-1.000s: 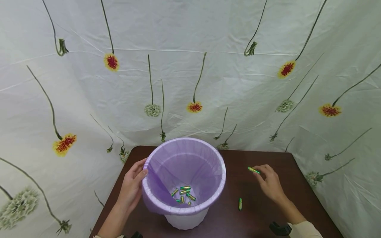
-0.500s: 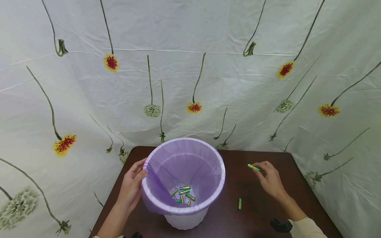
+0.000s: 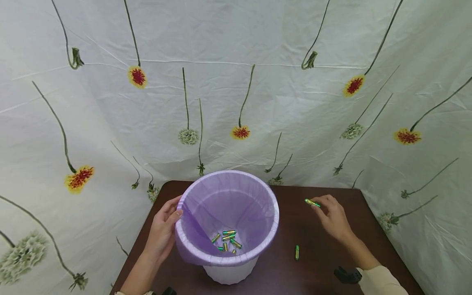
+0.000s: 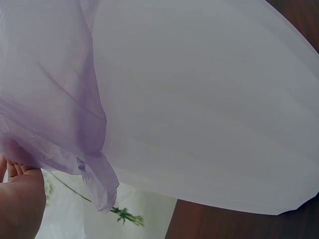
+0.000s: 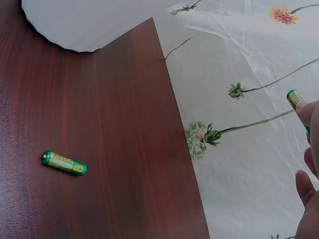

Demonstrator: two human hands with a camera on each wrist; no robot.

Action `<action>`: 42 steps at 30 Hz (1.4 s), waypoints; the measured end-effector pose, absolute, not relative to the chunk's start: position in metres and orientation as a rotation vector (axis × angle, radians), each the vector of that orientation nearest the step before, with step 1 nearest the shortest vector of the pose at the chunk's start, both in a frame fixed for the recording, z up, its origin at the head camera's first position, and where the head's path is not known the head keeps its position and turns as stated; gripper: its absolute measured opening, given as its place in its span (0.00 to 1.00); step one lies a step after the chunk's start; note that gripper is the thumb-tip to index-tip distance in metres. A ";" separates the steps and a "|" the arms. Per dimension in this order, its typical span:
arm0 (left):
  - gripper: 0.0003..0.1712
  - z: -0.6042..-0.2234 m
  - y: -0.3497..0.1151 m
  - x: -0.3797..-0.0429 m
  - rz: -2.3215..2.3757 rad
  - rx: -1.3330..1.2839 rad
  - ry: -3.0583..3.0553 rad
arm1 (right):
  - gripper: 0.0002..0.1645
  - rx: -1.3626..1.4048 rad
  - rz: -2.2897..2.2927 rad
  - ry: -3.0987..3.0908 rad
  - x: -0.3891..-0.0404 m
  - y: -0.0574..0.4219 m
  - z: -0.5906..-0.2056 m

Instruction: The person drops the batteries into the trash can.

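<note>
A white bin [image 3: 231, 275] lined with a purple plastic bag [image 3: 236, 200] stands on the dark table, several green and gold batteries [image 3: 225, 241] lying at its bottom. My left hand [image 3: 162, 227] grips the bin's rim on its left side, thumb over the bag's edge; in the left wrist view the fingers are partly behind the bag [image 4: 50, 99]. To the right of the bin, my right hand [image 3: 333, 217] pinches one battery [image 3: 312, 202] between thumb and fingers, raised above the table. Another battery [image 3: 297, 253] lies on the table between the bin and that hand.
The dark wooden table [image 3: 280, 278] ends at a back edge just behind the bin. A white cloth [image 3: 221, 98] printed with flowers hangs behind the table and along both sides.
My right hand, with the battery pinched in it, has risen slightly and shifted a little toward the back of the table. My left hand and the bin have stayed in place.
</note>
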State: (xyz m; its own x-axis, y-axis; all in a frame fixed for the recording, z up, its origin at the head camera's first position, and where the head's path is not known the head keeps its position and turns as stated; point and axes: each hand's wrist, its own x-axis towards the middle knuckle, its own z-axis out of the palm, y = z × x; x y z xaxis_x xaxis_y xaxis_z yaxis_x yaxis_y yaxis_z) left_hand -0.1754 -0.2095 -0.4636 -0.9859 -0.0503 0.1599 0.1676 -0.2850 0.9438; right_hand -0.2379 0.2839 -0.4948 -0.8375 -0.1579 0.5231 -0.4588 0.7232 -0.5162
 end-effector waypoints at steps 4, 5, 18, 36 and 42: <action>0.24 -0.463 -0.210 -0.175 -2.413 -0.150 -1.790 | 0.09 0.486 0.898 -2.476 -0.240 0.282 -0.490; 0.24 -0.463 -0.210 -0.175 -2.415 -0.151 -1.791 | 0.10 0.495 0.894 -2.472 -0.241 0.282 -0.489; 0.25 -0.459 -0.210 -0.175 -2.401 -0.105 -1.825 | 0.10 0.578 0.879 -2.445 -0.251 0.273 -0.471; 0.24 -0.458 -0.209 -0.175 -2.404 -0.092 -1.827 | 0.09 0.670 0.906 -2.413 -0.256 0.264 -0.451; 0.25 -0.459 -0.209 -0.175 -2.406 -0.086 -1.831 | 0.11 0.697 0.912 -2.409 -0.255 0.264 -0.448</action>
